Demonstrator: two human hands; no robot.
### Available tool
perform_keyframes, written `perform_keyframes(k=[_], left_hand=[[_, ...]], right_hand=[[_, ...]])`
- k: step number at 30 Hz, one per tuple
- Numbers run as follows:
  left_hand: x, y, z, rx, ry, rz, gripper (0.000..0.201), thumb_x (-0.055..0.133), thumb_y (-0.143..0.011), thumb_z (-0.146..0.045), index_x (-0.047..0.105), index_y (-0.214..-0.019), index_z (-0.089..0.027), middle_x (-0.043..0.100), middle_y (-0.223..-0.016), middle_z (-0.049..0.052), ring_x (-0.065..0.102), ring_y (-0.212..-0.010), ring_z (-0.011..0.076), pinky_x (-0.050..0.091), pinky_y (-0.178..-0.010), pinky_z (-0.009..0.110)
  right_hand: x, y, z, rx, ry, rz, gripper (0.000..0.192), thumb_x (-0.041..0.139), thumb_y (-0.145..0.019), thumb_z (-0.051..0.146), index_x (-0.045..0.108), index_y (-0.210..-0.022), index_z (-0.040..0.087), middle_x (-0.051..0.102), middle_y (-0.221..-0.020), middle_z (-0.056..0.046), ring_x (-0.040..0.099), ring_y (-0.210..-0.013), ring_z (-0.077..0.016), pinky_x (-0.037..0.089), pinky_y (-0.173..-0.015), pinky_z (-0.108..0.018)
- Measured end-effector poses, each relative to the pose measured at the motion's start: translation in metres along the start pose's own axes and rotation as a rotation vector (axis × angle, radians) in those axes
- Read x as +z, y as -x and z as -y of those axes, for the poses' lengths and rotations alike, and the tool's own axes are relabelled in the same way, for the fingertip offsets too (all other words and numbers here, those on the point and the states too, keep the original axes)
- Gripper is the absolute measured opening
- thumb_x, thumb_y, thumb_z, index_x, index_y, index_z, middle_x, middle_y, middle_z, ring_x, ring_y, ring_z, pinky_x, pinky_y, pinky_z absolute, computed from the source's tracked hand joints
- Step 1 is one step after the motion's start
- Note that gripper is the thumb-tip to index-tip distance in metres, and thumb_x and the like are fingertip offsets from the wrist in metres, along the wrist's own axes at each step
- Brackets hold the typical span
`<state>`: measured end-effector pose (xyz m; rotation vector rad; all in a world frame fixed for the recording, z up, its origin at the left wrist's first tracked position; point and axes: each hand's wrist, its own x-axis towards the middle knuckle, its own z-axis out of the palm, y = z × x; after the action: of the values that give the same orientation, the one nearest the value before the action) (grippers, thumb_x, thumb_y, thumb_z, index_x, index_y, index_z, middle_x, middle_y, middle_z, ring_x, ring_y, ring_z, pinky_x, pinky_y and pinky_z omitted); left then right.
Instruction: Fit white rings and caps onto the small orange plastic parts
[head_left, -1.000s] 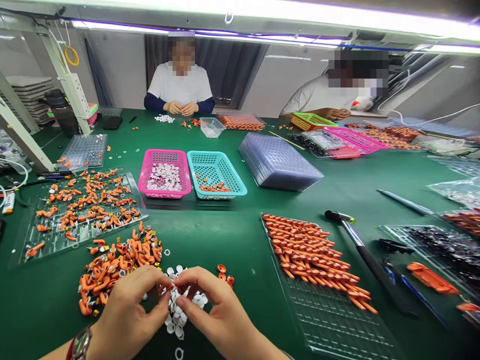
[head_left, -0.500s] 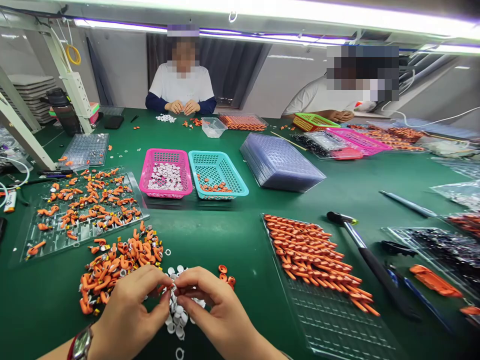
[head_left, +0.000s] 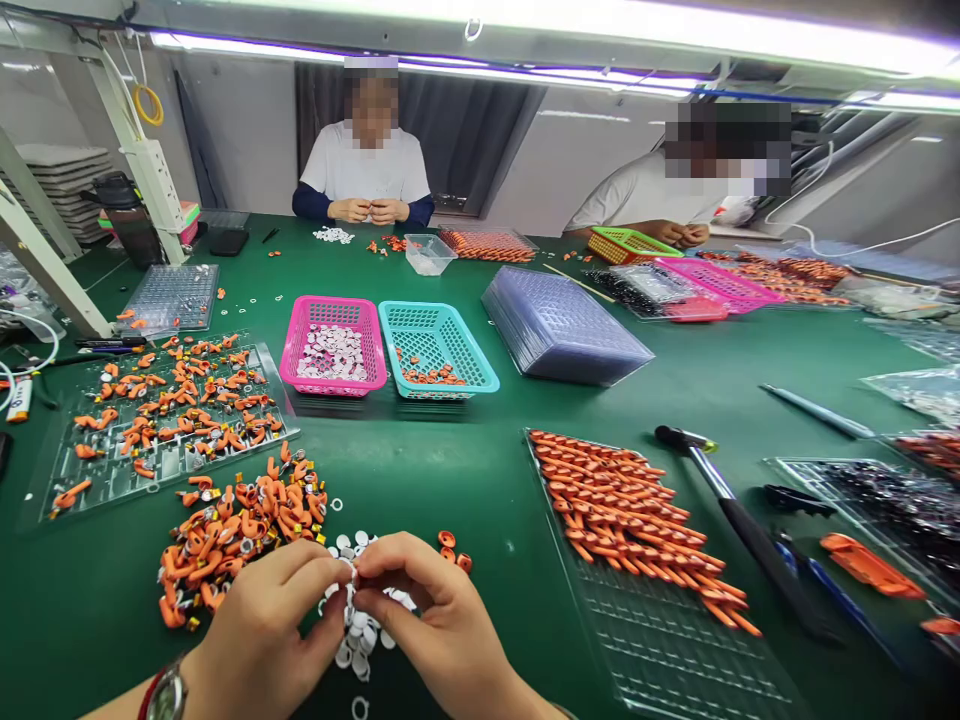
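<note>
The left hand (head_left: 270, 615) and the right hand (head_left: 442, 610) met at their fingertips, thumbs and forefingers pinching a small part (head_left: 350, 578), mostly hidden by the fingers, just above a pile of white discs (head_left: 360, 635) on the green surface (head_left: 420, 465). Near the left hand lay a heap of orange pieces (head_left: 240, 530); just beyond the right hand sat a few orange caps (head_left: 448, 540). Farther left, a clear tray (head_left: 279, 385) carried more orange pieces. To the right, rows of orange stems (head_left: 630, 520) lay beside a hammer-like tool (head_left: 757, 540). Farther off stood a pink basket (head_left: 292, 340), a turquoise basket (head_left: 476, 355) and stacked clear trays (head_left: 566, 325). Across the surface, two people (head_left: 364, 170) worked with their hands together.
</note>
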<state>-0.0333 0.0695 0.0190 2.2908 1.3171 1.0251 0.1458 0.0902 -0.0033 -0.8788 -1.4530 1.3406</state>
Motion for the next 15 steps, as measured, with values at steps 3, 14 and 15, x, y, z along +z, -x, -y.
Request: perform_keyframes(k=[3, 14, 15], left_hand=[[-0.0064, -0.0051, -0.0047, -0.135, 0.098, 0.059, 0.018, 0.057, -0.086, -0.006, 0.064, -0.092, -0.022, 0.069, -0.079, -0.002, 0.066, -0.068, 0.0122, 0.052, -0.064, 0.02], [-0.0098, -0.0089, -0.006, -0.375, 0.286, 0.147, 0.011, 0.061, -0.086, -0.016, 0.069, -0.089, -0.022, 0.071, -0.076, -0.003, 0.064, -0.064, 0.0118, 0.05, -0.061, 0.019], [-0.01, -0.0092, -0.0058, -0.399, 0.315, 0.154, 0.01, 0.061, -0.086, -0.017, 0.07, -0.089, -0.022, 0.072, -0.077, -0.002, 0.065, -0.065, 0.0124, 0.05, -0.061, 0.02]], right_hand=[[-0.0008, -0.0004, -0.0008, -0.074, 0.036, 0.0, 0.024, 0.07, -0.078, 0.002, 0.072, -0.088, 0.024, 0.069, -0.088, -0.001, 0.068, -0.083, -0.0161, 0.057, -0.075, -0.023], [-0.0003, 0.0013, -0.0011, -0.145, 0.057, -0.015, 0.025, 0.068, -0.081, 0.004, 0.072, -0.093, 0.026, 0.071, -0.091, -0.002, 0.069, -0.087, -0.0173, 0.057, -0.078, -0.025], [-0.0005, 0.0015, -0.0014, -0.134, 0.043, -0.018, 0.025, 0.069, -0.081, 0.004, 0.072, -0.092, 0.026, 0.07, -0.09, -0.002, 0.069, -0.087, -0.0172, 0.058, -0.078, -0.025]])
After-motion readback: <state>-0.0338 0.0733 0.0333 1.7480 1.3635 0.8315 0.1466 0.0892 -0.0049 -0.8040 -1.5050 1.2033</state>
